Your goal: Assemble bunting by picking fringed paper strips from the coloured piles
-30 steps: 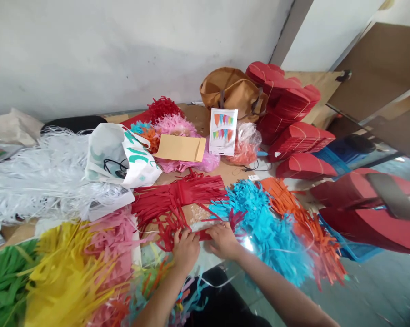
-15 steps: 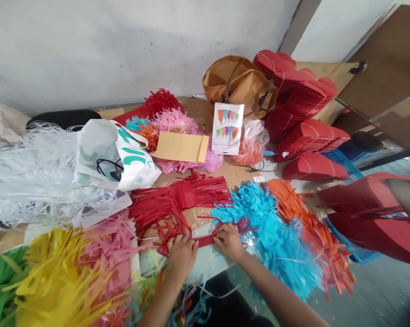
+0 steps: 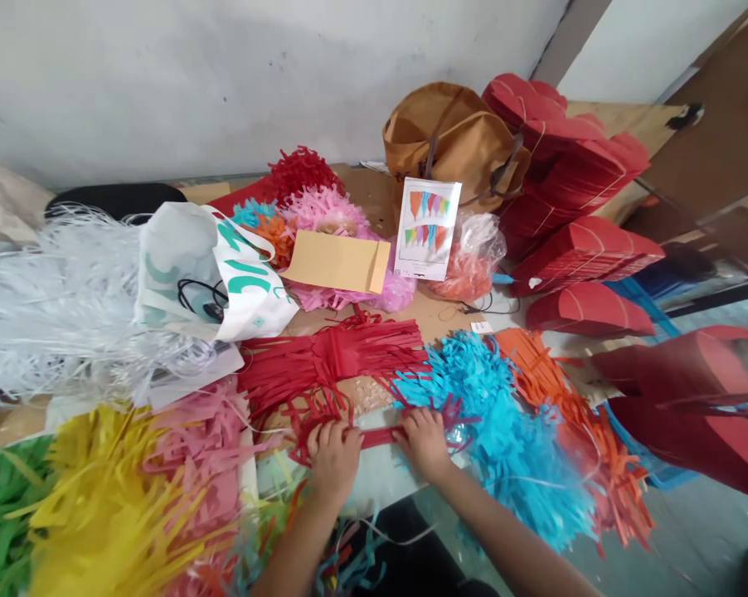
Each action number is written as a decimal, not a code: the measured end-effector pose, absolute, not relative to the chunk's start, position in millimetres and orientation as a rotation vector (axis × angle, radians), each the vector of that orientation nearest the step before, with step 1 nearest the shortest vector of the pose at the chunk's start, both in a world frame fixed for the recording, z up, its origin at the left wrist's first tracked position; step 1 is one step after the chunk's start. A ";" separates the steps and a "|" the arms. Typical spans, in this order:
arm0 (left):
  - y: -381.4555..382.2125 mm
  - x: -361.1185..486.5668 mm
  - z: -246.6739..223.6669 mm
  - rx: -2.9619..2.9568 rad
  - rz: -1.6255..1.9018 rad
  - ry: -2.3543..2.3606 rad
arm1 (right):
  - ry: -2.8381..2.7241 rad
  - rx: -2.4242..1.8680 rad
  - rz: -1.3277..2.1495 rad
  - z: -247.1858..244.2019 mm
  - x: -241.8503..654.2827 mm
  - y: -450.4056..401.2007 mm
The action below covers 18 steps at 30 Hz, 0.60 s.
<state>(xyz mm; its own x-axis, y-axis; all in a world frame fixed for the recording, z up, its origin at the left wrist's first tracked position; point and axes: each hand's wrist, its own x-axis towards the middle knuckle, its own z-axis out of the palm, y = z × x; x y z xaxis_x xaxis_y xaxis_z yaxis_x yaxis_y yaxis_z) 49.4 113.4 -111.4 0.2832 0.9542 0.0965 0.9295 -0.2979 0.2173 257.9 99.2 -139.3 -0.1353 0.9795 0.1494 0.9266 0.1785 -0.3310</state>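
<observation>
A narrow red tissue strip (image 3: 379,437) with fringed ends lies across the front of the table. My left hand (image 3: 335,454) has its fingers curled over the strip's left part, and my right hand (image 3: 425,441) is curled over its right part. Dark red fringes stick out past both hands. Just behind lies a larger red fringed tissue bundle (image 3: 342,352). Blue fringed tissue (image 3: 511,439) spreads to the right of my right hand, with orange fringed tissue (image 3: 536,373) beyond it.
Green (image 3: 10,497), yellow (image 3: 100,497) and pink tissue (image 3: 206,439) lie at left, below white fringe (image 3: 56,307) and a white bag (image 3: 181,274). Behind are an envelope (image 3: 337,261), a printed card (image 3: 427,228) and a brown bag (image 3: 454,141). Red stacks (image 3: 585,257) stand at right.
The view has shifted slightly. My right hand has moved a little on the strip, its fingers now curled further over it; my left hand has hardly changed.
</observation>
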 end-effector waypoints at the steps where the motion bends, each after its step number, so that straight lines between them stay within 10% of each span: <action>1: 111.5 49.8 -112.3 2.443 0.342 1.759 | -2.147 -1.767 0.169 -139.4 257.0 96.3; 18: 89.0 50.4 -115.9 2.581 0.473 1.604 | -2.289 -1.498 0.200 -132.8 241.4 92.8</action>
<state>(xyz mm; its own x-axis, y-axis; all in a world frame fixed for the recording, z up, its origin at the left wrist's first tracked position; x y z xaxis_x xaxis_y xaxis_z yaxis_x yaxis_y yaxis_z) 50.4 89.0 -115.9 0.4093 0.8846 0.2237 0.8643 -0.4544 0.2157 241.4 92.8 -132.8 -0.3486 0.9039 0.2478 0.8473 0.4170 -0.3288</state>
